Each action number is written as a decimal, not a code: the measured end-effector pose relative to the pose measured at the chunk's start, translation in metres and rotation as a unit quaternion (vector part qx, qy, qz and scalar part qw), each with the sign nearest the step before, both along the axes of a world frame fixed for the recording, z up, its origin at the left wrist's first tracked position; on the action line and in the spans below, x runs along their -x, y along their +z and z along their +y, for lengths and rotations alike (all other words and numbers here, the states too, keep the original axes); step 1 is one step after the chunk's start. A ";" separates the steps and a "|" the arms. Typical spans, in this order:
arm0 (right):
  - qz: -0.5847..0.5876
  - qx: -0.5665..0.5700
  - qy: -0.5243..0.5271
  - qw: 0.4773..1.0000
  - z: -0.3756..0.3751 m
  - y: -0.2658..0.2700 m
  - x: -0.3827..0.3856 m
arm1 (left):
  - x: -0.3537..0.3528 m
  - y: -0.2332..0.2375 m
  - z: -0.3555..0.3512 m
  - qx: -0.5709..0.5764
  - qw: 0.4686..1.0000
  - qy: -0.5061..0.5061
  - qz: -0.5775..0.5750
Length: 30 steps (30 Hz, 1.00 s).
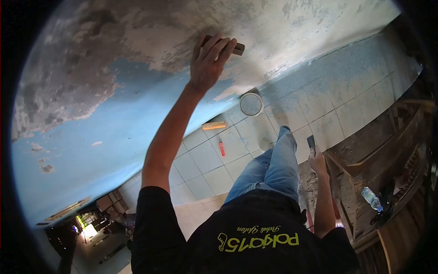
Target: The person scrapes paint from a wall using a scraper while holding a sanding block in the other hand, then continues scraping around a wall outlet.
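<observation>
My left hand [206, 68] reaches up to the wall, its fingers wrapped over a dark rectangular block [238, 49] that looks like a sanding block. The block lies against a bare, patchy grey-white part of the wall [150, 93], where blue paint remains lower down. Down at my right side, my right hand [317, 162] grips a flat dark-bladed scraper [311, 142], held away from the wall. Its handle is mostly hidden in my fingers.
On the dusty tiled floor [216, 181] lie a paint roller with an orange sleeve [214, 125] and red handle [221, 148]. A round white bucket [251, 104] stands at the wall's foot. Wooden frames [349, 171] and a plastic bottle [372, 198] are on the right.
</observation>
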State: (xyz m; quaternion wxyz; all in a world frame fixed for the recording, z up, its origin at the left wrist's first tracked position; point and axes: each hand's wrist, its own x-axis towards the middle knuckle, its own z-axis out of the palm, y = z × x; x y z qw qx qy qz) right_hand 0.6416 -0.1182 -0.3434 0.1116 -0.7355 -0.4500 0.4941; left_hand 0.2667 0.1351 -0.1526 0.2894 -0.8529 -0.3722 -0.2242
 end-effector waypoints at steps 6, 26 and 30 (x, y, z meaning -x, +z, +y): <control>0.028 -0.101 -0.035 0.994 -0.010 -0.016 0.036 | 0.028 -0.074 0.009 0.156 0.976 -0.072 0.135; 0.197 -0.148 0.021 0.969 0.204 0.022 0.236 | 0.208 0.319 -0.068 -0.130 0.880 0.014 0.457; 0.208 -0.196 0.009 0.958 0.221 -0.002 0.270 | 0.200 0.309 -0.065 -0.171 0.846 0.034 0.504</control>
